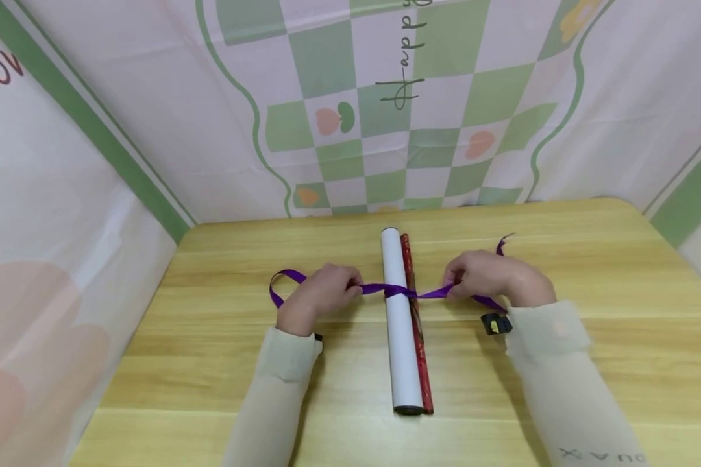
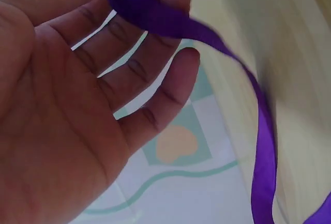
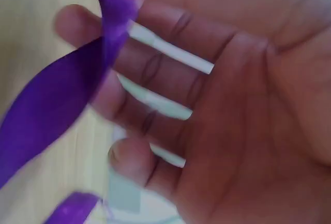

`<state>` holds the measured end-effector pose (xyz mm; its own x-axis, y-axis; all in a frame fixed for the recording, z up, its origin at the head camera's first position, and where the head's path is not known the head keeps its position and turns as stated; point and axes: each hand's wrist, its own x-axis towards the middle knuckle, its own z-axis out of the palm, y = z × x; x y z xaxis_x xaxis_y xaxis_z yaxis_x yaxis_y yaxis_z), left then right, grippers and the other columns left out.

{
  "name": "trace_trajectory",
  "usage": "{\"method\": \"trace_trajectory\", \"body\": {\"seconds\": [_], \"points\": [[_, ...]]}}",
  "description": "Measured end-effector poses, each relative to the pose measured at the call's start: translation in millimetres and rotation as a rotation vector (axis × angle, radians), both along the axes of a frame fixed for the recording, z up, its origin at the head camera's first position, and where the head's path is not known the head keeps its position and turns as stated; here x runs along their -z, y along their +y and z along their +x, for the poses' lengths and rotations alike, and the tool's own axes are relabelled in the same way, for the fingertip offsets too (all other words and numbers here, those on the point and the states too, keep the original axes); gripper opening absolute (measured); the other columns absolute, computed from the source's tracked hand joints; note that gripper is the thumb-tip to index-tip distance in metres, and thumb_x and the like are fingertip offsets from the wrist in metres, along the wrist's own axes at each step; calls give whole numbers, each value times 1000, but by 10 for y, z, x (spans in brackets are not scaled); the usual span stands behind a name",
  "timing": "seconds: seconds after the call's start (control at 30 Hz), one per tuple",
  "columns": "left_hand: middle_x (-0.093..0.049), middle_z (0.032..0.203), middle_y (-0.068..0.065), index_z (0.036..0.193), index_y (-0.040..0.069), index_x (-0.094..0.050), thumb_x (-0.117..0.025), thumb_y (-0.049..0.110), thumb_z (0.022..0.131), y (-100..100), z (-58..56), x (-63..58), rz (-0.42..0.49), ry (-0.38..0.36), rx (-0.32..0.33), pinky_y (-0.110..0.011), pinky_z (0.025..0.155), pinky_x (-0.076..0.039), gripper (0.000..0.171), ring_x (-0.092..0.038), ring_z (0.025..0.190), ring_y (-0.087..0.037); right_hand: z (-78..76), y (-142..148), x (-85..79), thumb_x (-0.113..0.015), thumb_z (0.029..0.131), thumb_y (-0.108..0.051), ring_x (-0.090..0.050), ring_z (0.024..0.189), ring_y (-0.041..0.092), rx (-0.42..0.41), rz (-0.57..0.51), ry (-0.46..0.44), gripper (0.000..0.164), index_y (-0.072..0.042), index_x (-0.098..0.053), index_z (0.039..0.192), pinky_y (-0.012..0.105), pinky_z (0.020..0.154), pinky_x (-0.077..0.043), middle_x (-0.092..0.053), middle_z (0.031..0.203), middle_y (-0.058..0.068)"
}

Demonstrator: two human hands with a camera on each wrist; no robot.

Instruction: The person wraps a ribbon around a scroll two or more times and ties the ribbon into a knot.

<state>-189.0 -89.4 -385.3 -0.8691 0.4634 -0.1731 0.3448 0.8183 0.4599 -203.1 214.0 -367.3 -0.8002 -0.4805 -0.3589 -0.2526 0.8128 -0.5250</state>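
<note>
A white tube (image 1: 402, 350) with dark end caps lies lengthwise on the table, and a slim red stick-like item (image 1: 423, 370) lies along its right side. Purple ribbon (image 1: 396, 291) crosses both a little above the middle and looks knotted on top of the tube. To the left, my left hand (image 1: 327, 290) pinches one side of the ribbon between thumb and fingertips; its loose end loops behind the hand. On the other side my right hand (image 1: 483, 275) pinches the opposite length, whose tail trails past the wrist. Between the hands the ribbon runs nearly straight.
The wood-grain table (image 1: 198, 363) ends at the back against a hanging cloth (image 1: 444, 58) with green checks and hearts. Another cloth (image 1: 64, 214) hangs along the left side. A small black device (image 1: 496, 323) sits at the right wrist.
</note>
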Motion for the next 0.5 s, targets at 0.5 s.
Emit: {"method": "trace_trajectory", "body": {"seconds": [0.5], "points": [[-79, 103, -1, 109, 13, -80, -62, 20, 107, 346, 44, 115, -16, 267, 64, -33, 87, -59, 19, -71, 91, -16, 49, -486, 93, -76, 92, -15, -56, 70, 10, -111, -26, 144, 14, -12, -71, 79, 26, 66, -47, -67, 76, -4]]}}
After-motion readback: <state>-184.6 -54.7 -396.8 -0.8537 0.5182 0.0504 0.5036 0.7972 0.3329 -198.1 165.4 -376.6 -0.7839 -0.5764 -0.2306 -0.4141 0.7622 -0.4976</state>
